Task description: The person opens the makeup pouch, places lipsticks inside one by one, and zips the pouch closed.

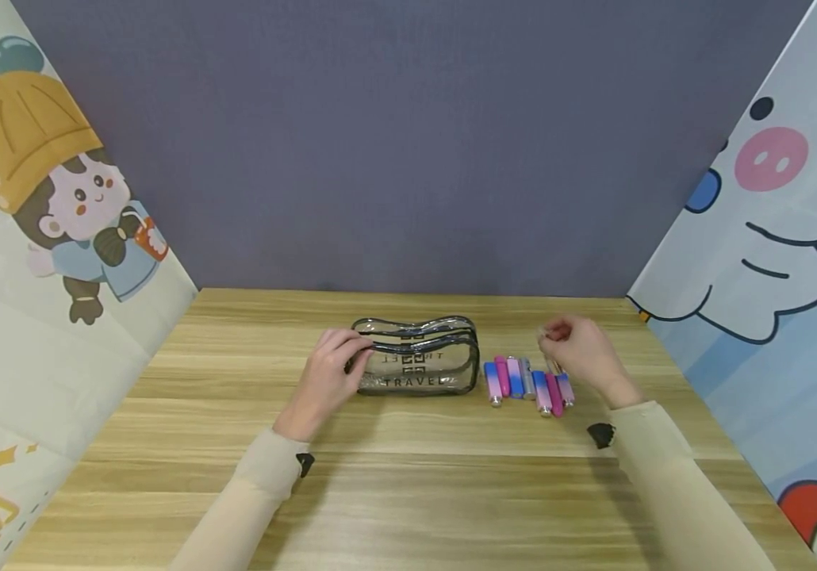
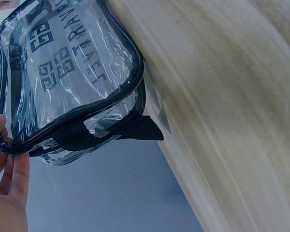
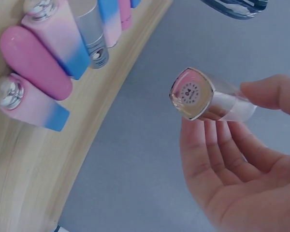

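A clear travel pouch [image 1: 419, 363] with black piping and TRAVEL lettering stands on the table. My left hand [image 1: 330, 369] pinches the black-edged rim at its left corner between thumb and fingers. In the left wrist view a black fabric strip [image 2: 140, 128] shows at the pouch's end. Over the right part of the table, my right hand [image 1: 587, 349] holds a lipstick tube [image 3: 210, 96] between thumb and fingertips. Its squarish end, with a round label marked 04, faces the right wrist camera. Between hand and pouch lies a row of cosmetic tubes [image 1: 516, 377].
The row mixes pink-and-blue tubes [image 3: 58, 36], plain magenta ones [image 3: 38, 63] and a silver one [image 3: 91, 31]. A grey panel [image 1: 408, 159] rises behind the wooden table [image 1: 408, 492]. Cartoon-printed sheets stand at both sides.
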### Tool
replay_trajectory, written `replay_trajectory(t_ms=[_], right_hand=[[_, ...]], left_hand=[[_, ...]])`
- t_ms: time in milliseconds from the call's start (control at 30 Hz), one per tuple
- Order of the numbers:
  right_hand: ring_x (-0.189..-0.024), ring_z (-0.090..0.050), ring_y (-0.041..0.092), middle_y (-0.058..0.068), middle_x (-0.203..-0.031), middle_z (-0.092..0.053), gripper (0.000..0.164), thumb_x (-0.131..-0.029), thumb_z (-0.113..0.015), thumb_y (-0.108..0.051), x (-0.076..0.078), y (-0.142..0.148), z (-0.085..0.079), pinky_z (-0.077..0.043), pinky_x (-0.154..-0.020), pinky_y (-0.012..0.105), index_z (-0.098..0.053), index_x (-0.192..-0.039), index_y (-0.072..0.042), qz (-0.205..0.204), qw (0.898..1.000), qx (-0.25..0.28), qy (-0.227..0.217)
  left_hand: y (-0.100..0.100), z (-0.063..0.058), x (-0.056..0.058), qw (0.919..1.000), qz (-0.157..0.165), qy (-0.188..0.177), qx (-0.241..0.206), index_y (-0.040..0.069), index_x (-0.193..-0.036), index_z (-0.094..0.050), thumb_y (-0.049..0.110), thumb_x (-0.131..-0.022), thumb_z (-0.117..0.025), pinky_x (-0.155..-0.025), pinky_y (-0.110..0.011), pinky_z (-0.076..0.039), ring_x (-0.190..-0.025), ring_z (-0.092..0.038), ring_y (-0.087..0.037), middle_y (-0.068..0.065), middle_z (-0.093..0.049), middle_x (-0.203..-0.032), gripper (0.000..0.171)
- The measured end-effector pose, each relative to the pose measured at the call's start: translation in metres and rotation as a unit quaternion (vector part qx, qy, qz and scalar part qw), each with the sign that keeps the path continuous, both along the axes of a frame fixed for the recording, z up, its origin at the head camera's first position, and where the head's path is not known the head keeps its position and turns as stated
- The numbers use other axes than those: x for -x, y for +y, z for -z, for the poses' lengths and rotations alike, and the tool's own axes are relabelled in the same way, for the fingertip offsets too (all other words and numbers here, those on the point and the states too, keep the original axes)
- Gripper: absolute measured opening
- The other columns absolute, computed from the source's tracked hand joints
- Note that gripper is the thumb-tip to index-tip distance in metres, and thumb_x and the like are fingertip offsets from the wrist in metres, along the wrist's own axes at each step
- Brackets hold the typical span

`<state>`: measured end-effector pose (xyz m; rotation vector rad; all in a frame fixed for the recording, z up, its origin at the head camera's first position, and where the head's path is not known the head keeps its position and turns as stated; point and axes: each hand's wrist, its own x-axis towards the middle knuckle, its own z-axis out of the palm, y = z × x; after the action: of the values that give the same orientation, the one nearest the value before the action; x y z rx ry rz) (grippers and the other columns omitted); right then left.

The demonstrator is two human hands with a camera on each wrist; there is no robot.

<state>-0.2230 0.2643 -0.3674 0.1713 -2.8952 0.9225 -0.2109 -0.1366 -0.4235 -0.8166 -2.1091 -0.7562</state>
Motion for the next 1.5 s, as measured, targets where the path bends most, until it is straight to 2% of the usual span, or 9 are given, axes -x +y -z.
replay_trajectory(t_ms=[200,433,700,1033,1267,1500], right_hand=[[-0.092,-0.065,0.029,0.017,-0.103,-0.069,0.034,-0.096,-0.067,-0.023,-0.002,-0.005,-0.002,-0.054,-0.079,0.043,-0.065,-0.118,0.003,-0.018,0.999,0.019,0.030],[-0.095,-0.065,0.030,0.016,-0.106,-0.068,0.035,-0.098,-0.065,-0.024,-0.003,-0.011,-0.005,-0.055,-0.080,0.043,-0.064,-0.123,0.001,-0.035,0.998,0.034,0.040],[-0.094,-0.066,0.030,0.016,-0.105,-0.068,0.036,-0.098,-0.065,-0.022,-0.002,-0.020,-0.007,-0.057,-0.072,0.034,-0.064,-0.125,0.002,-0.053,0.996,0.052,0.058],[-0.098,-0.065,0.028,0.013,-0.107,-0.068,0.035,-0.098,-0.066,-0.022,0.002,-0.035,-0.015,-0.055,-0.086,0.046,-0.065,-0.126,0.000,-0.066,0.993,0.077,0.064],[-0.097,-0.065,0.029,0.016,-0.107,-0.068,0.035,-0.095,-0.068,-0.015,0.004,-0.045,-0.019,-0.056,-0.088,0.047,-0.064,-0.124,0.004,-0.078,0.989,0.093,0.090],[-0.097,-0.065,0.029,0.016,-0.108,-0.068,0.034,-0.095,-0.069,-0.011,0.004,-0.052,-0.021,-0.056,-0.088,0.045,-0.063,-0.125,0.004,-0.089,0.986,0.106,0.095]], left_hand=[[0.000,-0.001,-0.001,1.0000,0.001,-0.004,0.001,-0.003,-0.099,-0.075,-0.003,-0.083,-0.079,-0.082,-0.039,-0.057,-0.093,-0.062,-0.029,-0.016,-0.071,-0.098,0.016],[0.000,-0.001,0.000,1.0000,0.003,0.002,0.001,-0.003,-0.098,-0.075,-0.004,-0.083,-0.078,-0.081,-0.039,-0.057,-0.093,-0.062,-0.029,-0.017,-0.071,-0.097,0.016],[0.000,0.000,0.001,0.9999,0.007,0.009,-0.001,-0.004,-0.097,-0.074,-0.005,-0.082,-0.079,-0.080,-0.039,-0.057,-0.092,-0.062,-0.030,-0.017,-0.070,-0.096,0.016],[0.000,-0.001,-0.001,1.0000,-0.001,0.003,0.004,-0.004,-0.098,-0.074,-0.003,-0.083,-0.079,-0.080,-0.038,-0.057,-0.092,-0.062,-0.029,-0.014,-0.070,-0.098,0.016],[0.000,-0.002,-0.001,1.0000,-0.002,-0.002,0.006,-0.003,-0.099,-0.075,-0.002,-0.084,-0.078,-0.081,-0.038,-0.057,-0.092,-0.062,-0.028,-0.014,-0.070,-0.098,0.015],[-0.001,-0.002,-0.001,1.0000,-0.004,-0.004,0.008,-0.002,-0.099,-0.075,-0.002,-0.084,-0.079,-0.080,-0.037,-0.056,-0.092,-0.062,-0.028,-0.013,-0.070,-0.098,0.015]])
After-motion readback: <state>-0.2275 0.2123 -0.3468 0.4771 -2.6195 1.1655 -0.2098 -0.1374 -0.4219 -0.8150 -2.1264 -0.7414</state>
